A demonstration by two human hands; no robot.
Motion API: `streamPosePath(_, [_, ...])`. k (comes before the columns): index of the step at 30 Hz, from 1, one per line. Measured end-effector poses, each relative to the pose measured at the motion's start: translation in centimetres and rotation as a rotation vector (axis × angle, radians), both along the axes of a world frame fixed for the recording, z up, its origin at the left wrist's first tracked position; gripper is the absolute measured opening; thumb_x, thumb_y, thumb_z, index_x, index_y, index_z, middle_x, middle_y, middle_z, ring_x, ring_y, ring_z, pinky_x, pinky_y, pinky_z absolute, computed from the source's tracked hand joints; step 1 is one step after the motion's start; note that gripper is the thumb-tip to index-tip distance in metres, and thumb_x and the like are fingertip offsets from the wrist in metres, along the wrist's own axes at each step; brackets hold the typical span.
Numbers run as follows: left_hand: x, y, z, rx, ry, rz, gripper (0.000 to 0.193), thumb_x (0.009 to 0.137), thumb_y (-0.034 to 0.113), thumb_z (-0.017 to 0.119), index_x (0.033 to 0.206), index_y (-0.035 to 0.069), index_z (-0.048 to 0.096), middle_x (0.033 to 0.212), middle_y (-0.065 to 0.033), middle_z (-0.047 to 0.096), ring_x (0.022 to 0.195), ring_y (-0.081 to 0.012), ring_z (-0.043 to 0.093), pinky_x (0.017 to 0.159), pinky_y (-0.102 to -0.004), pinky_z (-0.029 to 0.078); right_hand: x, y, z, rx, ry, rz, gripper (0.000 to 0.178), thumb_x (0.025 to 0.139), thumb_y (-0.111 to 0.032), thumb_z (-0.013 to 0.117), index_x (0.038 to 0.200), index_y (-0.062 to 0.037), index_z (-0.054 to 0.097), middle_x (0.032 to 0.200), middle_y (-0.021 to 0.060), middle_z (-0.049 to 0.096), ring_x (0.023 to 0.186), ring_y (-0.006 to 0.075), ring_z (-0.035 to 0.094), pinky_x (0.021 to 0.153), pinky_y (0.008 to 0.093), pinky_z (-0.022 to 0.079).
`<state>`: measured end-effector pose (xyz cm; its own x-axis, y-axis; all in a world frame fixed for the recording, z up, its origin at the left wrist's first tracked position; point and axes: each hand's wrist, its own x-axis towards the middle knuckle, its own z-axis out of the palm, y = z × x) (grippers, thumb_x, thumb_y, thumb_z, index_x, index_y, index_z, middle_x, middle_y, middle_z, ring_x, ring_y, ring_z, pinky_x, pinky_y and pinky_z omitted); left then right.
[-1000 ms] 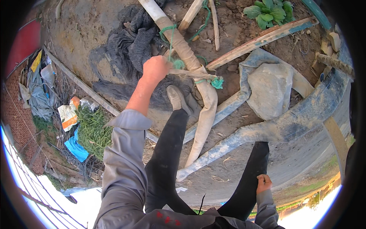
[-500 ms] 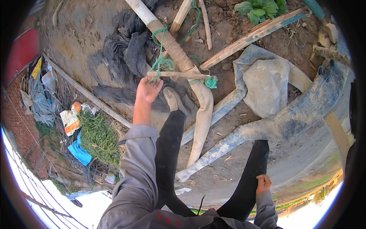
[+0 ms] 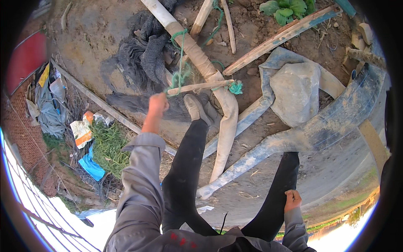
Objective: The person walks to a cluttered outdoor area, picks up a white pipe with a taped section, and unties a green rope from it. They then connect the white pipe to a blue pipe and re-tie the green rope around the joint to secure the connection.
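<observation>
My left hand is curled closed and a little blurred, just below the left end of a short wooden stick. Whether it holds a strand is hidden. Green twine hangs around that end of the stick, and a frayed green knot sits at the other end. The stick lies across a pale fabric hose, whose upper part is wrapped in brown and joins a white pipe. Curled into a fist, my right hand rests against my right trouser leg, with nothing visible in it.
A large stone sits among folds of a muddy blue flat hose. Dark netting is heaped behind my left shoe. Wooden poles lie ahead. Cut grass and plastic scraps are piled at the left.
My left hand has drawn back from the stick's end toward me, its fingers now curled in. The stick's left end has dropped slightly nearer. My right hand stays at my leg.
</observation>
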<state>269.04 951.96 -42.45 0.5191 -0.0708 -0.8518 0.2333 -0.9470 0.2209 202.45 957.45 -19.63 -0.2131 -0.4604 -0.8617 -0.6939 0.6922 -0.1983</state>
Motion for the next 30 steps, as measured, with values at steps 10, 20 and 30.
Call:
streamPosePath(10, [-6.7,-6.2,11.6,-1.152,0.421,0.54,0.053,0.106,0.04,0.05,0.149,0.01,0.042,0.129,-0.0121,0.063,0.112,-0.0238,0.063,0.102,-0.0427,0.052,-0.8,0.8,-0.2,-0.019,-0.005,0.044,0.019,0.098,-0.015,0.06,0.09,0.0002,0.068,0.085,0.0083,0.069,0.084,0.0169,0.064,0.079,0.0331,0.052])
streamPosePath(20, [-20.8,-0.2,3.1,-0.08,0.468,-0.696,0.043,0.104,0.02,0.055,0.144,0.005,0.049,0.094,-0.0071,0.064,0.085,-0.0173,0.067,0.078,-0.0345,0.055,13.3,-6.0,-10.4,0.045,-0.377,0.067,0.034,0.1,-0.024,0.066,0.123,0.0002,0.062,0.117,0.0113,0.068,0.107,0.0176,0.065,0.093,0.0334,0.051])
streamPosePath(30, [-19.7,4.9,0.5,-0.178,0.64,-1.317,0.055,0.1,0.036,0.057,0.143,0.002,0.051,0.124,-0.0215,0.068,0.118,-0.0395,0.062,0.104,-0.0446,0.046,26.3,-8.9,-29.9,0.227,-0.579,0.391,0.047,0.094,-0.025,0.063,0.13,0.0035,0.05,0.12,0.0265,0.066,0.111,0.0437,0.064,0.094,0.048,0.052])
